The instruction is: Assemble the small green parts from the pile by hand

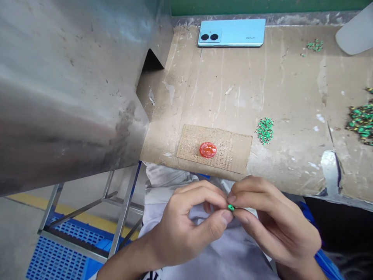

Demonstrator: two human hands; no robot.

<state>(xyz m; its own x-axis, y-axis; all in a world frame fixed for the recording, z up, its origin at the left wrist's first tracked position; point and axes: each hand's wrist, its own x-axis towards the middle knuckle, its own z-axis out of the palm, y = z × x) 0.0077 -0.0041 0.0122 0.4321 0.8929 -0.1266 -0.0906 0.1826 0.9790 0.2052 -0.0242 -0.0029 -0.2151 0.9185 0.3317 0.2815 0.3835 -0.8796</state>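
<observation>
My left hand (198,221) and my right hand (271,217) meet in front of my lap, just below the table's near edge. Between their fingertips is a small green part (230,207), too small to name more closely. The left thumb and forefinger pinch it from one side; the right fingers close in on it from the other. On the table above the hands lies a rectangular cardboard piece (186,146) with a dotted, pricked-looking surface. A small oval of shiny red material (208,149) sits on it. To its right is a small pile of green parts (264,131).
A light blue phone (233,33) lies face down at the table's back. Several green pieces (315,45) lie near a whitish container (355,33); a larger green-and-dark heap (361,122) is at the right edge. A big sheet-metal housing (72,85) blocks the left, above a metal-framed stand (125,210).
</observation>
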